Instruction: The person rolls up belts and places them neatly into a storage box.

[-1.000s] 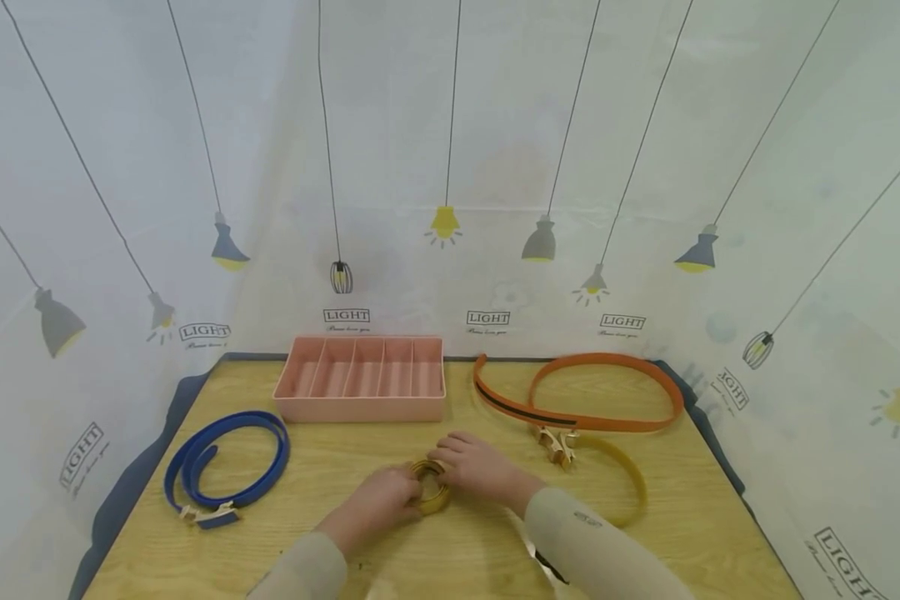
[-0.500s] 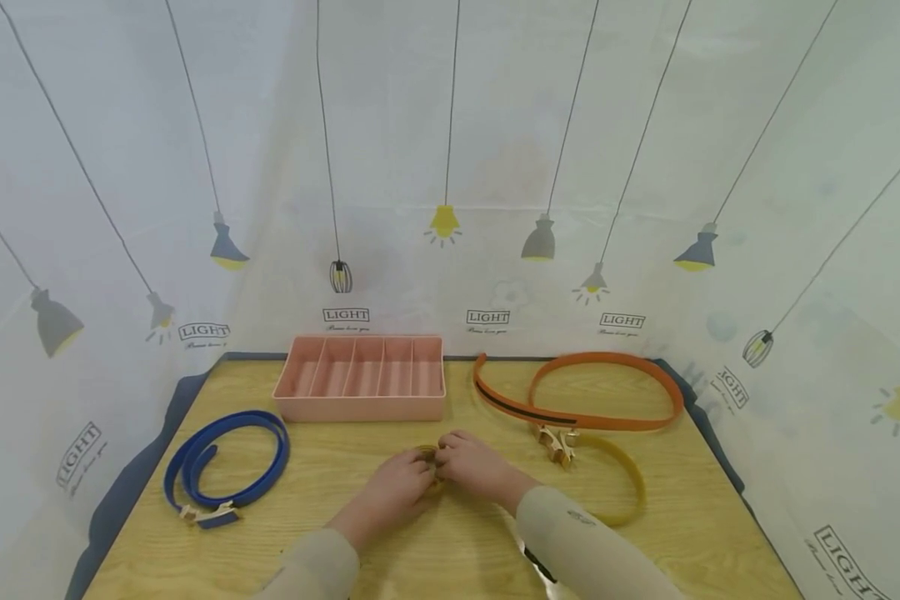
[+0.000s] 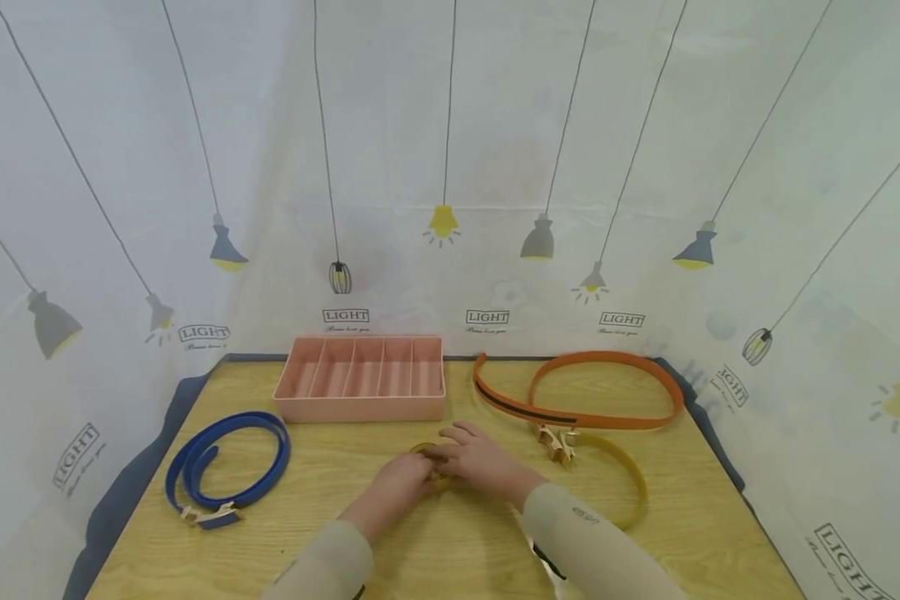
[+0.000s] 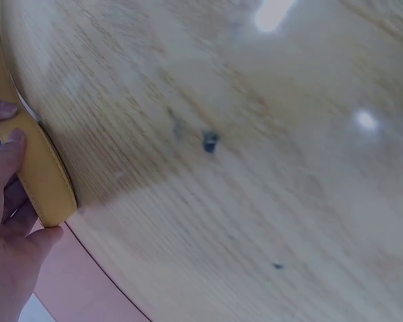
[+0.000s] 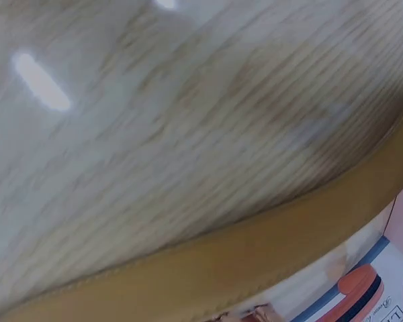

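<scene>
Near the far edge of the bench [image 3: 337, 479] sits a pink tray [image 3: 358, 409] divided into five compartments. In front of it, a little towards its right end and well clear of its near wall, a person works on a yellow belt [image 5: 242, 258] with both hands. One end of the belt is wound into a small coil (mostly covered by fingers in the head view), while the strap beyond it curves away to the right of the tray, passing behind the right sleeve [image 3: 581, 533]. The left hand [image 3: 397, 485], in front of the tray, pinches the belt between thumb and fingers, as the left wrist view shows. The right hand [image 3: 483, 462], in front of the tray and just past its right end, has its fingers at the coil; their tips are hidden, so I cannot tell whether they pinch it. A gold buckle [image 3: 558, 446] lies to the right of the tray and nearer the person, at the head of the yellow strap. Just beyond that, right of the tray, an orange belt [image 3: 622, 423] with a black stripe lies in a wide loop. To the left of the tray and nearer the person rests a loosely coiled blue belt [image 3: 282, 454].
</scene>
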{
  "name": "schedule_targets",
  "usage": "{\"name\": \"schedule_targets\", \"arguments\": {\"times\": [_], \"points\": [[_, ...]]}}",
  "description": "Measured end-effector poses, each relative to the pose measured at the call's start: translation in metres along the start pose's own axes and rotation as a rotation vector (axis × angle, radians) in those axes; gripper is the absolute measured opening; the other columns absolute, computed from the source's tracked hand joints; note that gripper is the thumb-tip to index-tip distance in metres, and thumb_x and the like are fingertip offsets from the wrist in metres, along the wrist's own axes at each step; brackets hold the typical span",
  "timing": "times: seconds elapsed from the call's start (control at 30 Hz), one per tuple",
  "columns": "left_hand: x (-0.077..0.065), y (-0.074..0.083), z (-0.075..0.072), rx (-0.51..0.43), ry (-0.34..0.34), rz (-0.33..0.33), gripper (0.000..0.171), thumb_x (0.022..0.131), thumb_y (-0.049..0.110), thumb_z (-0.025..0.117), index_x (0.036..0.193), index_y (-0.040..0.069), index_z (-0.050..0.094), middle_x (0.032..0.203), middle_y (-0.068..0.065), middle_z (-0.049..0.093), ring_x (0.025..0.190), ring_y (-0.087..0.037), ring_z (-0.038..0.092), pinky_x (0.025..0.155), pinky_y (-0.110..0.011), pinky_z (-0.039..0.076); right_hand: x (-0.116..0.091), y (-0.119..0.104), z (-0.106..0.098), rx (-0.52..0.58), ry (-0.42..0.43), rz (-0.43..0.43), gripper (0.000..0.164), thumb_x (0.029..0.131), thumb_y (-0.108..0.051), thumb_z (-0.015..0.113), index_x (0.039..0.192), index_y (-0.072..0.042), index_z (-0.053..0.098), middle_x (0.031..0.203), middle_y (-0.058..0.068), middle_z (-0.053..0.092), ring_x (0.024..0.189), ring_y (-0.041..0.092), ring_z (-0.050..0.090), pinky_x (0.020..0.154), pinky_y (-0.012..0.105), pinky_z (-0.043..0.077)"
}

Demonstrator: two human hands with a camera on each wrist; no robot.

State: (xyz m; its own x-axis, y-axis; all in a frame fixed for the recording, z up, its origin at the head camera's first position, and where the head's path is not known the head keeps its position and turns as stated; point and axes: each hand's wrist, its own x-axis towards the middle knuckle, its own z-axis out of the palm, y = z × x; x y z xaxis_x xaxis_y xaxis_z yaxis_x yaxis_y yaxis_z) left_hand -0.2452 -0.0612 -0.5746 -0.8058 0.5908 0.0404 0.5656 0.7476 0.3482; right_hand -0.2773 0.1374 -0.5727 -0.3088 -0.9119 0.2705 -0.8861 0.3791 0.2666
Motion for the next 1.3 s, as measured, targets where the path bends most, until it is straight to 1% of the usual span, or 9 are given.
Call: {"name": "schedule_targets", "arguments": {"times": [0.1,0.23,0.37,0.43,0.57,0.7,0.9,1.1,1.3], "points": [[-0.002,-0.002,-0.002,0.008,-0.013,0.008,0.012,0.085,0.017,0.075,0.075,0.015,0.068,0.072,0.009,0.062,0.067,-0.009,0.056,0.063,-0.029,0.050,-0.005,0.003,-0.007,-0.030,-0.099,-0.007,0.037,0.089,-0.030,0.070,0.125,-0.028,0.067,0.144,-0.005,0.049,0.129,0.027,0.046,0.111,0.045,0.030],[-0.004,-0.005,-0.003,0.017,-0.012,0.068,0.023,0.083,0.015,0.076,0.067,0.017,0.060,0.065,0.012,0.052,0.060,-0.007,0.048,0.059,-0.027,0.045,-0.011,0.007,-0.012,-0.101,-0.199,-0.020,0.042,0.094,-0.022,0.063,0.135,-0.029,0.059,0.151,-0.003,0.040,0.133,0.024,0.042,0.113,0.045,0.027],[-0.009,-0.001,-0.005,0.011,-0.056,0.143,0.023,0.086,0.016,0.074,0.068,0.018,0.059,0.069,0.013,0.052,0.062,-0.006,0.047,0.060,-0.026,0.045,-0.011,0.008,-0.012,-0.222,-0.217,-0.095,0.051,0.093,-0.017,0.065,0.141,-0.030,0.052,0.152,-0.003,0.039,0.133,0.020,0.042,0.113,0.041,0.029],[-0.010,0.002,-0.006,0.005,-0.072,0.183,0.023,0.087,0.016,0.072,0.070,0.019,0.057,0.072,0.013,0.053,0.065,-0.005,0.048,0.062,-0.026,0.045,-0.011,0.008,-0.014,-0.278,-0.199,-0.141,0.052,0.091,-0.017,0.068,0.139,-0.030,0.054,0.148,-0.003,0.043,0.130,0.019,0.044,0.112,0.039,0.030],[-0.011,0.003,-0.007,-0.034,-0.063,0.244,0.023,0.086,0.013,0.072,0.072,0.018,0.055,0.073,0.013,0.049,0.066,-0.005,0.044,0.062,-0.022,0.042,-0.011,0.006,-0.015,-0.339,-0.154,-0.212,0.029,0.091,-0.020,0.067,0.118,-0.031,0.065,0.130,-0.008,0.053,0.119,0.015,0.049,0.106,0.034,0.036],[-0.010,0.000,-0.008,-0.046,-0.069,0.283,0.024,0.087,0.012,0.072,0.073,0.017,0.053,0.070,0.011,0.044,0.064,-0.005,0.041,0.061,-0.021,0.037,-0.010,0.003,-0.018,-0.367,-0.169,-0.247,0.016,0.093,-0.025,0.062,0.107,-0.031,0.066,0.118,-0.015,0.056,0.100,0.010,0.048,0.090,0.026,0.040],[-0.010,-0.001,-0.010,0.032,-0.078,0.301,0.023,0.087,0.015,0.073,0.074,0.019,0.054,0.069,0.012,0.044,0.063,-0.006,0.041,0.060,-0.022,0.037,-0.007,-0.004,-0.021,-0.300,-0.203,-0.195,0.019,0.092,-0.025,0.064,0.108,-0.033,0.069,0.109,-0.020,0.061,0.085,0.007,0.042,0.075,0.020,0.037],[-0.012,0.003,-0.013,0.103,-0.041,0.310,0.015,0.083,0.009,0.074,0.077,0.017,0.062,0.073,0.009,0.056,0.066,-0.007,0.052,0.061,-0.023,0.045,-0.004,-0.010,-0.016,-0.169,-0.130,-0.095,0.012,0.089,-0.021,0.067,0.093,-0.032,0.069,0.085,-0.018,0.058,0.075,0.008,0.035,0.069,0.020,0.034],[-0.012,0.009,-0.008,0.072,-0.067,0.156,0.012,0.083,0.023,0.077,0.086,0.018,0.067,0.079,0.011,0.060,0.071,-0.005,0.055,0.066,-0.026,0.050,-0.003,-0.016,-0.008,0.013,-0.104,0.010,0.011,0.083,-0.028,0.073,0.094,-0.032,0.072,0.088,-0.019,0.067,0.081,0.007,0.045,0.075,0.023,0.035]]}}
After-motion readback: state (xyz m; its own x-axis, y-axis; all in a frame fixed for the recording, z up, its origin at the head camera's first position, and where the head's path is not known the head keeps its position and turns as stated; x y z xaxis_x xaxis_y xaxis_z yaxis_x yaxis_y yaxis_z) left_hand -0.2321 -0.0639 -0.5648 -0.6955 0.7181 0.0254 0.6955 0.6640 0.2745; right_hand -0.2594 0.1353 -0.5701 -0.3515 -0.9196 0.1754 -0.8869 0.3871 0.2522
